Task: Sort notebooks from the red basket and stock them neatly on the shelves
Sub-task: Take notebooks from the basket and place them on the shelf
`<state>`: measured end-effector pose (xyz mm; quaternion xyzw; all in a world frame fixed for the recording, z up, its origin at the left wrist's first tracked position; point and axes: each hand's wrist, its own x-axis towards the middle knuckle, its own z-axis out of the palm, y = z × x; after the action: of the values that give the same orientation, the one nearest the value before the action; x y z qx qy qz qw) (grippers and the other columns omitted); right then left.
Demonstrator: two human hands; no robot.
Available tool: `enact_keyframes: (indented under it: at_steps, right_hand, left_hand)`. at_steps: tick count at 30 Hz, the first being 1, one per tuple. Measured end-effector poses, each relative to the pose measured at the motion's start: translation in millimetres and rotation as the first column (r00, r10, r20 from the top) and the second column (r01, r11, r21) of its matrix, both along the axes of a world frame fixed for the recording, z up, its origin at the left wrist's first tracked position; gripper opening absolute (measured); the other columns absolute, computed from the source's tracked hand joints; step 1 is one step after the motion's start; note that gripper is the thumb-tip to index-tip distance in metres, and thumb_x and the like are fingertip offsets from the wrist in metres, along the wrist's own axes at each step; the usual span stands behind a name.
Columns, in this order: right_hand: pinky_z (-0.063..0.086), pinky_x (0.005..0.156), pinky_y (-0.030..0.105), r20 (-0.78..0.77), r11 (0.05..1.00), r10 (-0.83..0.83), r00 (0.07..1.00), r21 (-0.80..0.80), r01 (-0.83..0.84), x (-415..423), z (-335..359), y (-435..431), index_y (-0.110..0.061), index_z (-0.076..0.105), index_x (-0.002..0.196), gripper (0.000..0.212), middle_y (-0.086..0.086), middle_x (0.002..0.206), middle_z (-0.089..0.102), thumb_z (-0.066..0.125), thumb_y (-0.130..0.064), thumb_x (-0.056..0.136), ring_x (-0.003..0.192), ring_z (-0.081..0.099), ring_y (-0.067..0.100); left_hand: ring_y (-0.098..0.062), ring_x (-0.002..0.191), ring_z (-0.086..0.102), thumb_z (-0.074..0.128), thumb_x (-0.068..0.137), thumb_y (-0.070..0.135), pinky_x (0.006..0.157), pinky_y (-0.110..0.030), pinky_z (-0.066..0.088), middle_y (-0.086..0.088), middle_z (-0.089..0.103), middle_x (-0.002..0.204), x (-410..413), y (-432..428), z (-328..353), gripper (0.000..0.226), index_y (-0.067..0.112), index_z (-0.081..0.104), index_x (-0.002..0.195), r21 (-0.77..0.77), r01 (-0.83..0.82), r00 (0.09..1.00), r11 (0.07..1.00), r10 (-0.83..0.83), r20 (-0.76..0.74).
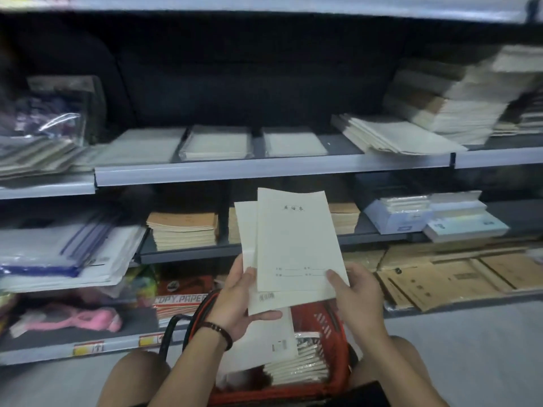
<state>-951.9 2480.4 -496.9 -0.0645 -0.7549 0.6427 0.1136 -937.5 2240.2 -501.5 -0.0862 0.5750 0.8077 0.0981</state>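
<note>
Stationery shelves [264, 170] ahead.
My left hand [238, 301] and right hand [358, 292] pinch two notebooks [293, 245] over the red basket [332, 327], masking tan pads [343, 215].

The scene is dimly lit; the far recess of the grey metal shelving [264, 168] is lost in shadow. Left and right edges are blurred and bowed.

notebooks [296, 245] above basket [320, 317] | stack [296, 368] in basket | shelves [264, 170] behind
</note>
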Motion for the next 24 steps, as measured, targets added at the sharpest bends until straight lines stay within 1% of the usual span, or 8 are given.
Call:
enact_keyframes:
  at_steps: [2, 5, 7, 9, 12, 16, 20, 24]
  right_hand:
    - [0.057, 0.066, 0.021, -0.102, 0.988, -0.046, 0.994, 0.145, 0.061, 4.9, 21.5, 6.1, -0.036, 0.071, 0.103, 0.014, -0.025, 0.095, 0.076, 0.068, -0.022, 0.102, 0.085, 0.074, 0.002]
    - [0.051, 0.049, 0.018, -0.207, 0.966, -0.040, 0.977, 0.242, 0.091, 14.0, 57.0, 20.7, -0.045, 0.064, 0.111, 0.016, -0.026, 0.086, 0.075, 0.056, -0.032, 0.106, 0.065, 0.071, 0.003]
    - [0.054, 0.042, 0.029, -0.206, 0.996, -0.018, 0.978, 0.084, 0.036, 16.4, 82.3, 28.9, -0.044, 0.064, 0.113, 0.018, -0.007, 0.076, 0.078, 0.053, -0.031, 0.110, 0.049, 0.069, 0.016]
    - [0.056, 0.042, 0.035, -0.148, 0.975, -0.006, 0.989, -0.222, -0.027, 16.2, 110.7, 38.7, -0.036, 0.066, 0.116, 0.020, 0.007, 0.083, 0.081, 0.049, -0.026, 0.113, 0.054, 0.073, 0.031]
    - [0.059, 0.048, 0.031, -0.134, 0.903, 0.013, 0.991, -0.424, -0.070, 2.2, 150.9, 56.1, -0.017, 0.066, 0.123, 0.027, 0.016, 0.098, 0.081, 0.041, -0.022, 0.116, 0.061, 0.075, 0.030]
    - [0.062, 0.052, 0.029, -0.128, 0.828, -0.041, 0.991, -0.560, -0.038, -44.8, 196.0, 91.7, -0.004, 0.063, 0.120, 0.028, 0.022, 0.099, 0.079, 0.040, -0.019, 0.116, 0.065, 0.078, 0.024]
    - [0.060, 0.049, 0.025, -0.087, 0.778, -0.128, 0.988, -0.626, 0.046, -116.9, 230.5, 133.7, 0.004, 0.051, 0.135, 0.029, 0.023, 0.102, 0.070, 0.041, -0.015, 0.115, 0.065, 0.077, 0.022]
    - [0.058, 0.045, 0.025, 0.026, 0.754, -0.163, 0.986, -0.641, 0.141, -176.4, 245.5, 165.2, 0.005, 0.044, 0.144, 0.035, 0.026, 0.091, 0.068, 0.044, -0.012, 0.114, 0.076, 0.072, 0.028]
  left_hand:
    - [-0.032, 0.110, 0.077, 0.043, 0.113, 0.035, 0.075, -0.064, 0.062, 0.002, 0.076, 0.130, -2.7, 3.7, 17.4, 0.034, 0.059, 0.057, 0.132, -0.011, -0.003, 1.000, 1.000, 0.003, -0.004]
    - [-0.039, 0.109, 0.077, 0.040, 0.115, 0.031, 0.065, -0.061, 0.063, -0.004, 0.076, 0.128, -3.0, 7.6, 44.5, 0.037, 0.059, 0.057, 0.132, -0.016, -0.005, 0.999, 1.000, 0.004, -0.043]
    - [-0.038, 0.109, 0.077, 0.040, 0.114, 0.032, 0.060, -0.055, 0.064, -0.005, 0.076, 0.128, -6.2, 10.4, 65.7, 0.037, 0.057, 0.056, 0.135, -0.046, -0.009, 0.996, 0.999, 0.005, -0.084]
    - [-0.036, 0.105, 0.078, 0.040, 0.114, 0.032, 0.054, -0.048, 0.063, -0.005, 0.078, 0.124, -13.4, 16.2, 88.1, 0.035, 0.056, 0.057, 0.135, -0.093, -0.018, 0.993, 0.995, 0.007, -0.120]
    - [-0.033, 0.094, 0.080, 0.039, 0.115, 0.032, 0.045, -0.036, 0.057, -0.005, 0.080, 0.114, -30.5, 21.6, 120.7, 0.034, 0.055, 0.055, 0.134, -0.167, -0.039, 0.984, 0.985, 0.009, -0.176]
    - [-0.033, 0.091, 0.081, 0.038, 0.115, 0.031, 0.047, -0.034, 0.055, -0.006, 0.081, 0.111, -61.6, 31.5, 154.5, 0.032, 0.051, 0.059, 0.130, -0.220, -0.072, 0.976, 0.973, 0.023, -0.214]
    - [-0.029, 0.081, 0.081, 0.037, 0.115, 0.032, 0.048, -0.032, 0.052, -0.005, 0.082, 0.108, -92.1, 40.7, 181.0, 0.036, 0.057, 0.059, 0.127, -0.224, -0.051, 0.970, 0.973, -0.005, -0.244]
    - [-0.027, 0.075, 0.080, 0.035, 0.115, 0.029, 0.045, -0.031, 0.049, -0.005, 0.082, 0.104, -117.9, 55.2, 195.5, 0.037, 0.055, 0.059, 0.127, -0.265, -0.058, 0.962, 0.962, -0.017, -0.271]
